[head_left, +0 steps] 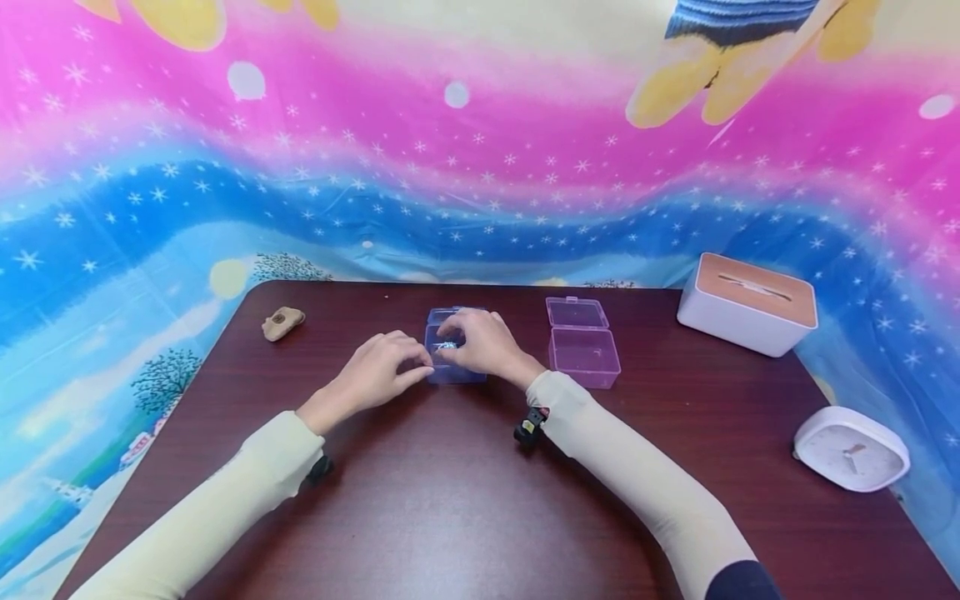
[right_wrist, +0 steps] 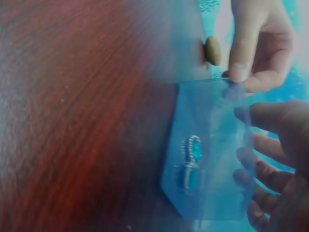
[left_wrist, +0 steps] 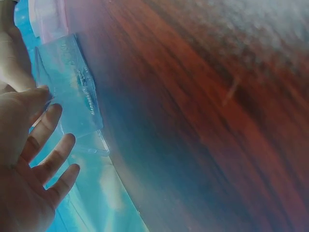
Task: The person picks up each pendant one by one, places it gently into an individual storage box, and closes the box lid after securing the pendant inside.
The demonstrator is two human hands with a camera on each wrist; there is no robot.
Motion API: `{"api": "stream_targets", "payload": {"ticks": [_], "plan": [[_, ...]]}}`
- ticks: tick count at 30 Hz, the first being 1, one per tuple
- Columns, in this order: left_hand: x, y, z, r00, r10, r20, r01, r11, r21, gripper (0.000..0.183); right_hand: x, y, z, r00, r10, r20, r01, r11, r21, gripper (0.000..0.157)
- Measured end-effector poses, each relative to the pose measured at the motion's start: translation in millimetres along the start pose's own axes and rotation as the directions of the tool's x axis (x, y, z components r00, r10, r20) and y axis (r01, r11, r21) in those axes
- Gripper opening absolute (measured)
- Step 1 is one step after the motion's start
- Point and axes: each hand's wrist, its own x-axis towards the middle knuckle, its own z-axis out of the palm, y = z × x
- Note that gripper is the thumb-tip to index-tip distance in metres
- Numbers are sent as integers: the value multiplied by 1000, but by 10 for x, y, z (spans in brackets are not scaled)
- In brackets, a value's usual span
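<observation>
A translucent blue plastic box (head_left: 457,375) sits on the table with its lid (left_wrist: 87,145) raised at the back. Inside it is a silvery piece of jewellery with turquoise stones (right_wrist: 193,164), visible through the wall in the right wrist view. At the box's left edge, my left hand (head_left: 378,369) pinches the rim between thumb and forefinger, its other fingers spread. My right hand (head_left: 483,342) is over the box, fingers bent loosely and fingertips just within the rim, apart from the jewellery. In the head view this hand covers part of the box.
A pink plastic box (head_left: 585,358), lid up, stands right of the blue one. Farther right are a white tissue box (head_left: 727,312) with a wood-coloured top and a white clock (head_left: 851,450). A tan stone-like object (head_left: 282,323) lies at the back left. Patterned cloth hangs behind.
</observation>
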Motion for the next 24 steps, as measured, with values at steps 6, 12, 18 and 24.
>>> {"api": "stream_targets", "payload": {"ticks": [6, 12, 18, 24], "plan": [[4, 30, -28, 997, -82, -4, 81, 994, -78, 23, -320, -23, -331, 995, -81, -64, 87, 992, 88, 30], [171, 269, -37, 997, -63, -33, 56, 982, -182, 30, -980, 98, -751, 986, -111, -126, 129, 981, 143, 27], [511, 693, 51, 1000, -8, -17, 4, 974, -226, 33, -1595, 409, -1082, 984, -40, -172, 58, 993, 102, 29], [924, 1116, 223, 995, 50, 88, -35, 987, -158, 47, -2096, 714, -1118, 982, 103, -159, -93, 993, 73, 28]]}}
